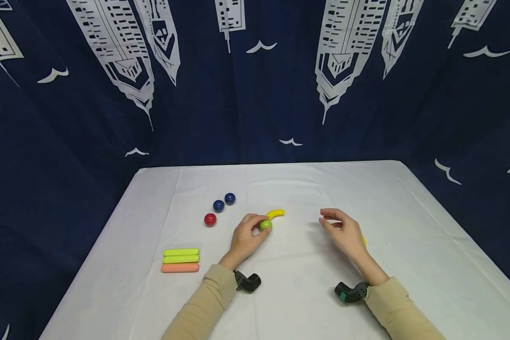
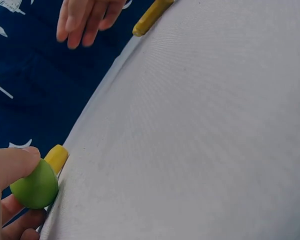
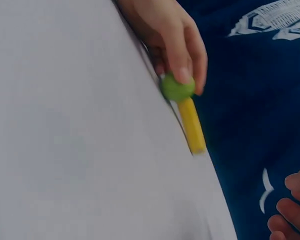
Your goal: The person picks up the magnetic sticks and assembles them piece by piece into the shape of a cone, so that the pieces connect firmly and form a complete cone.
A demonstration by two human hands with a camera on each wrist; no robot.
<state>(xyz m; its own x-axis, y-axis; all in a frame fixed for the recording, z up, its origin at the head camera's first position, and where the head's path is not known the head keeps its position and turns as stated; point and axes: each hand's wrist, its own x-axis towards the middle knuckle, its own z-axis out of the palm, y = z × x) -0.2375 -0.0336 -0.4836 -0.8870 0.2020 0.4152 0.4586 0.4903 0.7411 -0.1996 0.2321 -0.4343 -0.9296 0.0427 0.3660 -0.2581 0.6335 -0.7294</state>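
Note:
Thumb and fingers of my left hand (image 1: 247, 237) pinch a green ball (image 1: 265, 225) on the white table. A curved yellow piece (image 1: 276, 213) lies right by the ball; in the right wrist view this yellow piece (image 3: 192, 127) looks like a short bar. My right hand (image 1: 344, 236) hovers over the cloth to the right, fingers loosely bent, nothing between them. Mostly hidden behind it is a second yellow piece (image 1: 364, 241), which shows better in the left wrist view as a yellow bar (image 2: 152, 18).
Two dark blue balls (image 1: 218, 206) and a red ball (image 1: 210, 219) sit left of the left hand. Nearer the front left, two lime-green sticks (image 1: 181, 255) and a salmon stick (image 1: 180, 267) lie side by side. A dark blue printed curtain (image 1: 238, 104) hangs behind the table.

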